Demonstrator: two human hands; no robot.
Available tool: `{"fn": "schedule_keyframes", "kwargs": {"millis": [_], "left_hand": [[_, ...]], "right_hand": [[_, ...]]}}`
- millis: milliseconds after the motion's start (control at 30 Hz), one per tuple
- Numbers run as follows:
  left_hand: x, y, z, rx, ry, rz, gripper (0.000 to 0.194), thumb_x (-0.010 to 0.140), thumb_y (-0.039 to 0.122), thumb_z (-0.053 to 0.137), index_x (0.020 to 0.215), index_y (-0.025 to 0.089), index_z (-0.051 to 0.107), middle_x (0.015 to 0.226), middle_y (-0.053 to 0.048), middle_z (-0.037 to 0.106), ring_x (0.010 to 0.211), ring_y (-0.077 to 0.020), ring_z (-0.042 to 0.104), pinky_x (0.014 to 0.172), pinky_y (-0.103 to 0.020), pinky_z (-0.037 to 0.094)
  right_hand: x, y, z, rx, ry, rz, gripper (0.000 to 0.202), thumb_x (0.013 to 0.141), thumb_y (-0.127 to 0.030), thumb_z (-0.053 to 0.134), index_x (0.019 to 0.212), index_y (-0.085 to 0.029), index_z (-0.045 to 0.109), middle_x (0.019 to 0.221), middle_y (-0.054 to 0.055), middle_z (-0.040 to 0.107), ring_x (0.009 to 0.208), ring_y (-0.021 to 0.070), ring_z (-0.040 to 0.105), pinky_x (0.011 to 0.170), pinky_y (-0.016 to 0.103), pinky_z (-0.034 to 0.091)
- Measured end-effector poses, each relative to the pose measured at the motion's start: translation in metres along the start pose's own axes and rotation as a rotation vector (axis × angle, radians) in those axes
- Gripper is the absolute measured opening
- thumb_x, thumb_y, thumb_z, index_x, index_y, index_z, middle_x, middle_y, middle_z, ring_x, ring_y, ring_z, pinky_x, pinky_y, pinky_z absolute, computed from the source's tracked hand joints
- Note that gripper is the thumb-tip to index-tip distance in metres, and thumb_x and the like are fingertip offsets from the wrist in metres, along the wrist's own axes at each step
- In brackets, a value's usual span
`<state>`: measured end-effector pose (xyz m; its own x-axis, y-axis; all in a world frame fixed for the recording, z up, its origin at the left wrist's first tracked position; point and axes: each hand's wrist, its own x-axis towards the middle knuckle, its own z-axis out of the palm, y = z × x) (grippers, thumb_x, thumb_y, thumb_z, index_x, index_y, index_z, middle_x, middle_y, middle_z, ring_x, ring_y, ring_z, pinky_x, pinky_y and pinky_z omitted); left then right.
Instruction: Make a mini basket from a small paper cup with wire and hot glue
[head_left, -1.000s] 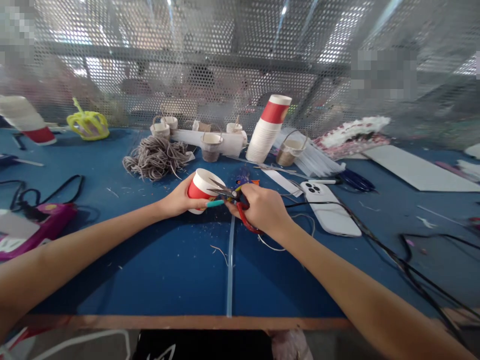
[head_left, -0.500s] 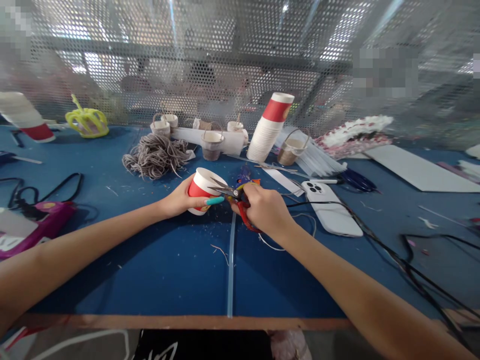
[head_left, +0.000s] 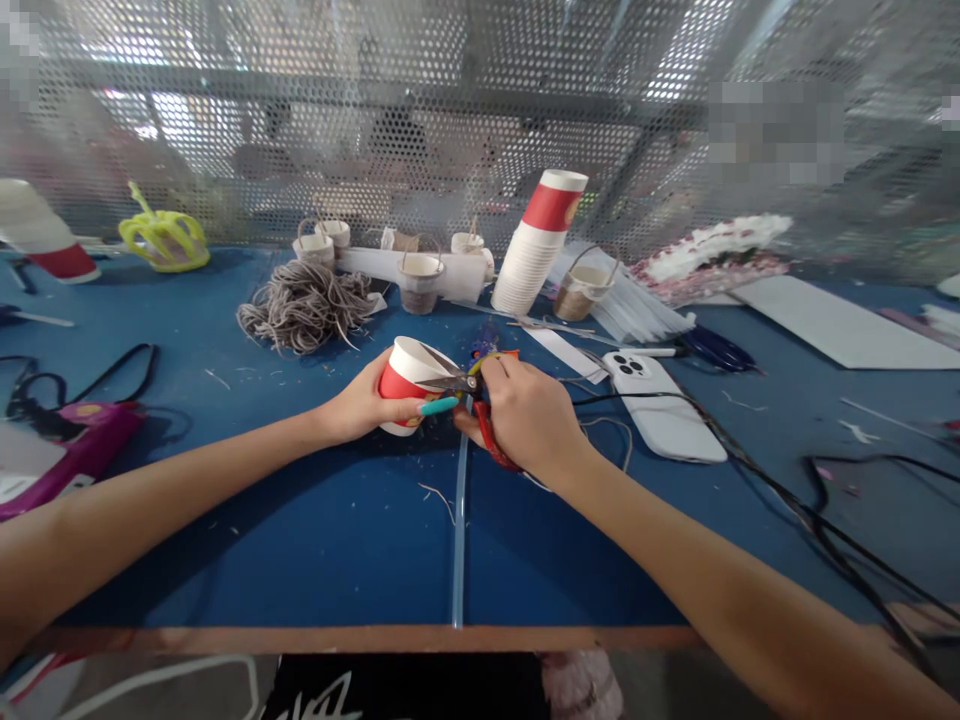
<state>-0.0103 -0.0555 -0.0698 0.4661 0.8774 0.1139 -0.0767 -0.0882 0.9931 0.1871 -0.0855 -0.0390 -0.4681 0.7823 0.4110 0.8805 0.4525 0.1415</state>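
Note:
My left hand (head_left: 364,405) is closed around a red-and-white paper cup (head_left: 398,385), its thumb with a long turquoise nail lying across the front. The cup leans, its mouth facing up and toward the right. My right hand (head_left: 531,412) grips scissors (head_left: 487,430) by red and yellow handles. Their blades are parted at the cup's right side: one reaches over the mouth, the other lies before the red wall. Whether the wall is cut there I cannot tell. Behind the right hand, a blue-and-orange tool is partly hidden.
Grey yarn (head_left: 304,308), a tall stack of paper cups (head_left: 525,260) and small handled baskets (head_left: 420,285) stand farther back. A white phone (head_left: 667,415) and black cable (head_left: 757,475) lie right. A clear glue stick (head_left: 460,530) lies near the front edge; a magenta glue gun (head_left: 105,440) is left.
The scissors have moved slightly left, farther over the cup's rim, with the blades still apart. My left hand keeps its hold on the cup. The whole view has shifted a little.

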Motion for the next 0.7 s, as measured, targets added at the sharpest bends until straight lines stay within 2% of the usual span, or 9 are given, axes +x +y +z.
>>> {"fn": "schedule_keyframes", "kwargs": {"millis": [233, 433, 700], "left_hand": [[0.0, -0.002, 0.002, 0.013, 0.037, 0.024, 0.059, 0.055, 0.032, 0.079, 0.104, 0.012, 0.051, 0.095, -0.007, 0.066, 0.08, -0.0164, 0.061, 0.073, -0.029, 0.052], [0.0, -0.003, 0.002, -0.017, 0.061, 0.006, 0.06, 0.053, 0.031, 0.079, 0.103, 0.012, 0.052, 0.09, -0.006, 0.066, 0.075, -0.0147, 0.061, 0.07, -0.028, 0.053], [0.0, -0.001, 0.002, -0.016, 0.045, -0.011, 0.057, 0.054, 0.032, 0.078, 0.101, 0.013, 0.051, 0.089, -0.005, 0.066, 0.075, -0.0154, 0.061, 0.071, -0.03, 0.052]], "right_hand": [[-0.001, 0.003, 0.0, -0.041, 0.018, 0.024, 0.038, 0.079, -0.04, 0.056, 0.095, -0.007, 0.062, 0.083, 0.016, 0.063, 0.077, 0.0247, 0.059, 0.057, 0.029, 0.038], [-0.001, 0.005, 0.006, -0.034, 0.089, 0.02, 0.033, 0.082, -0.036, 0.049, 0.086, -0.007, 0.064, 0.073, 0.014, 0.064, 0.068, 0.0224, 0.06, 0.051, 0.028, 0.034], [-0.004, 0.009, 0.011, -0.012, 0.084, 0.019, 0.03, 0.082, -0.03, 0.048, 0.085, -0.006, 0.066, 0.068, 0.014, 0.065, 0.059, 0.0192, 0.059, 0.048, 0.027, 0.03]]}}
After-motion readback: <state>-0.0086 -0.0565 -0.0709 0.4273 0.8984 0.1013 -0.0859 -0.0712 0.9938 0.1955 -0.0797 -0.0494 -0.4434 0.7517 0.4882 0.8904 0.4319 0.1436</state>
